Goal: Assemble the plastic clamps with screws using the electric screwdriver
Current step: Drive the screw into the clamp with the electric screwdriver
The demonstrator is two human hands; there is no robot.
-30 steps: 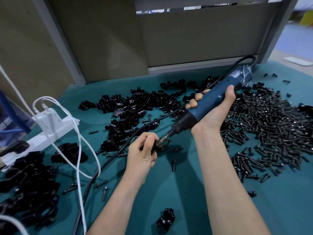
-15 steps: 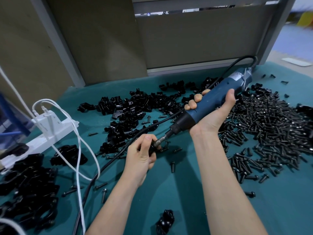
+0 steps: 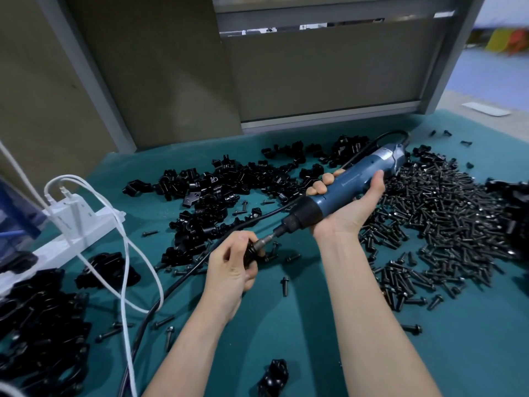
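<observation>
Hardly shifting since a second ago: right hand (image 3: 347, 207) is gripping the blue cylindrical electric screwdriver (image 3: 352, 181), driving into the small black plastic clamp (image 3: 252, 252) that left hand (image 3: 229, 270) is pinching, left of the black screw heap (image 3: 446, 219). Judging by the slant, the tool could be slipping off the screw.

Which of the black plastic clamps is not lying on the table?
The clamp gripped in the left hand, at the tip of the electric screwdriver; all the others lie on the green table.
</observation>
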